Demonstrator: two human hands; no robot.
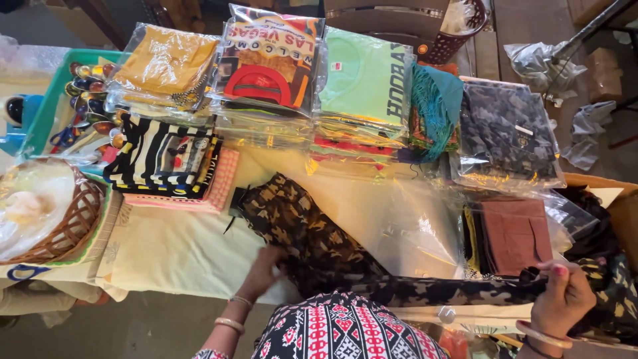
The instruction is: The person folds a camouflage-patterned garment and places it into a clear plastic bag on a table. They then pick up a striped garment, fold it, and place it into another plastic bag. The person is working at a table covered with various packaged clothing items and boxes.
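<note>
Camouflage garment (pixel 312 233): dark brown-and-tan, spread across the cream tablecloth (pixel 179 249).
Left hand (pixel 262 271): flat, fingers on the cloth.
Right hand (pixel 563 296): closed, pinching its far end.

Camo garment (pixel 312 233), centre: dark brown/black w/ tan blotches. Tablecloth (pixel 179 249) was pale cream. Upper left: mustard-yellow packed top (pixel 166 61), green tray (pixel 46 100). Top centre: mint-green tee (pixel 362 76); multicolour printed shirt (pixel 269 56) w/ red and orange. Mid left: black-and-cream striped cloth (pixel 156 156) over pink check. Upper right: grey-blue camo pack (pixel 508 129). Right: rust-brown folded piece (pixel 515 233). Teal fringed scarf (pixel 432 110).
</note>
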